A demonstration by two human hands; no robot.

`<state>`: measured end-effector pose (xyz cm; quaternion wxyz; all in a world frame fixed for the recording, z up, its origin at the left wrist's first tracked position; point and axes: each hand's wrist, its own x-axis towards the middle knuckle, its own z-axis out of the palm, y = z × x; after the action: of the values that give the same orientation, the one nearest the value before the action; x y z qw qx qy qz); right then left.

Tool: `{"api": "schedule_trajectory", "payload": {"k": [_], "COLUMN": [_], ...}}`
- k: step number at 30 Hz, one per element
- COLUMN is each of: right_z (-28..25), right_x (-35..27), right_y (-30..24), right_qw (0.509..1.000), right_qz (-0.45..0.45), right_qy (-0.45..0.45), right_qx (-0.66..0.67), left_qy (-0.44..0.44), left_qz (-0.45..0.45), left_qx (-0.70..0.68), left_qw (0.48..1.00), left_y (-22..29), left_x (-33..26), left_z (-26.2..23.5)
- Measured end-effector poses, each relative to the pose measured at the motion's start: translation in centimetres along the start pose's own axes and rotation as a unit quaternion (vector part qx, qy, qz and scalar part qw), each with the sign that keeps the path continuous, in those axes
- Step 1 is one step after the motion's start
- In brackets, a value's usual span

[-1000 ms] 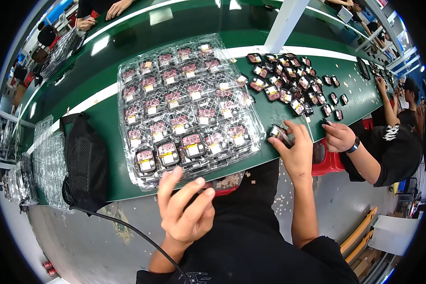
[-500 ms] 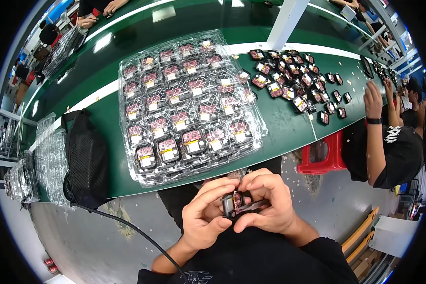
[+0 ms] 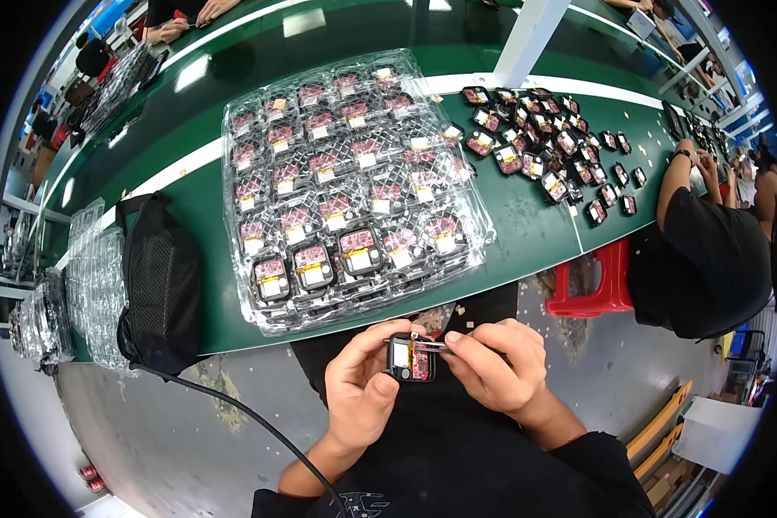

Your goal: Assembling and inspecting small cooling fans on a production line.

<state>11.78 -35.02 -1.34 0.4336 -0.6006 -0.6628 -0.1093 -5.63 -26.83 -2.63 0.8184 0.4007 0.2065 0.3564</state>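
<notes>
The left hand is clamped on a small square module, thumb on its near side and fingers wrapped behind it, holding it face up just off the table's near edge, over the person's lap. The right hand is pinched shut on thin tweezers, whose tip lies across the top edge of the module, touching it. The module shows a dark frame, a pale patch at its left and a red board at its right. Both hands are close together, knuckles nearly meeting, below the green table. On the table just beyond them lies a stack of clear trays, each pocket holding a module like the one in hand; those in the nearest row sit in dark frames. To the right of the trays, well apart from the hands, loose modules are scattered over the green top. A black mesh bag rests on the table's left end, with a black cable running from it down past the left forearm. More clear trays are piled left of the bag. At the right a co-worker in black sits at the table beside a red stool.
</notes>
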Motion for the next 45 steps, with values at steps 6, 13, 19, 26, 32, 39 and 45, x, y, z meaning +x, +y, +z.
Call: {"api": "schedule_trajectory", "payload": {"k": [6,13,19,26,32,39,45], "right_z": [-0.1,-0.1,0.5,0.4,0.8,0.1,0.8], "right_x": [0.1,0.2,-0.1,0.0,0.6,0.8,0.3], "right_y": [-0.2,-0.4,0.2,-0.1,-0.3,-0.3,-0.4], "right_qw": [1.0,0.999,1.0,1.0,0.991,0.983,0.984], "right_qz": [0.004,0.026,-0.001,0.012,0.105,0.141,0.148], "right_qy": [-0.007,-0.003,0.01,-0.004,0.0,-0.044,-0.028], "right_qx": [-0.022,-0.02,-0.025,-0.024,0.084,0.106,0.098], "left_qy": [-0.005,0.009,0.022,0.022,0.031,-0.002,0.003], "left_qz": [-0.02,-0.013,-0.007,-0.013,-0.007,0.022,-0.002], "left_qx": [-0.008,0.007,0.006,0.001,0.005,0.027,0.009], "left_qw": [1.0,1.0,1.0,1.0,0.999,0.999,1.0], "left_y": [0.1,-0.4,-0.6,-0.6,-0.7,-0.2,-0.1], "left_x": [0.0,0.0,0.1,-0.1,0.0,0.3,0.2], "left_z": [0.2,-0.1,-0.3,-0.4,-0.7,-0.6,-0.5]}}
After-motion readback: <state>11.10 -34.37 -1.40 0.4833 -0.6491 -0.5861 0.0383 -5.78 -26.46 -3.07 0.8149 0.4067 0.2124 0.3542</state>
